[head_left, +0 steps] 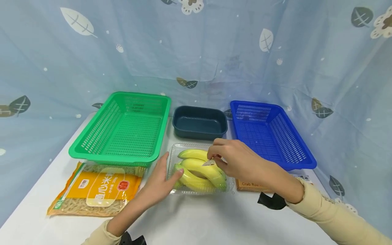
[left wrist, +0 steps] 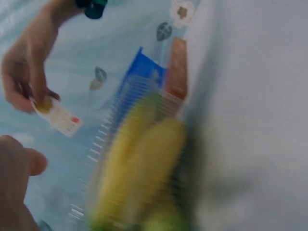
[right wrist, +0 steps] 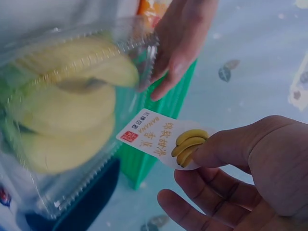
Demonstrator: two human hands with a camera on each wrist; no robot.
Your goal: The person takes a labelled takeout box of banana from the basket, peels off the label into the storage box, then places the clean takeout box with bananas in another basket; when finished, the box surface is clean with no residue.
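While near banana box (head_left: 183, 145), right hand (head_left: 234, 156) pinch-tight on label (right wrist: 161, 137), straight-fingered left hand (head_left: 162, 185) at left edge, tabletop (head_left: 199, 221) nearside.

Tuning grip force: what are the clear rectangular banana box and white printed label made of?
Clear rectangular banana box: likely plastic, glossy; transparent, with highlights and ribbed edges. White printed label: coated paper or plastic, can't tell; looks smooth, flat, uncreased.
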